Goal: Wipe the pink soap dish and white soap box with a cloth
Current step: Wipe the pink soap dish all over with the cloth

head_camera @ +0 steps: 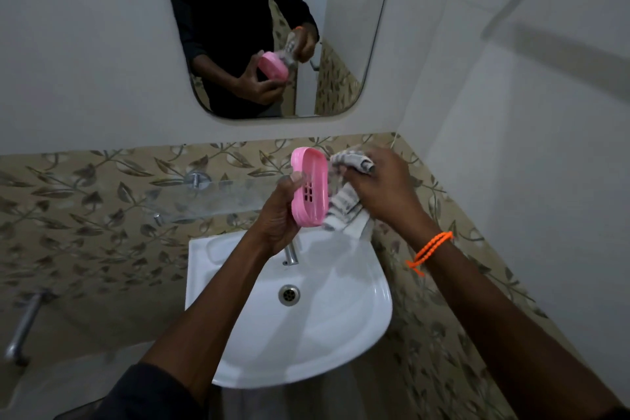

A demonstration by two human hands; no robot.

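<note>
Both forearms reach up from 6 o'clock over the white sink (354, 324), dark sleeve bunched at the left elbow, orange bead bracelet (430, 250) on the right wrist. Left hand (278, 215) is raised palm-in, fingers curled closed round the lower long edge of the pink soap dish (309, 186), thumb tip pressed on its inner face beside the drain slots; dish stands on end, hollow side facing the camera, above the chrome tap (290, 254). Right hand (378, 186) at 3 o'clock of the dish, back of hand up, fingers closed and bunched on the grey-and-white striped cloth (344, 208); cloth touches the dish's right rim, a wad sticks out above the knuckles and a tail hangs down toward the basin's back edge. Cloth is motion-blurred. Drain (289, 295) sits at basin centre, at 6 o'clock of the tap. Behind the hands, a glass shelf (218, 194) on chrome pegs against leaf-pattern tiles. At 12 o'clock the mirror (344, 27) reflects the dark-clothed torso, both hands, dish and cloth. Chrome bar (24, 327) at 9 o'clock on the left wall. White soap box not seen. No readable writing or brand on anything.
</note>
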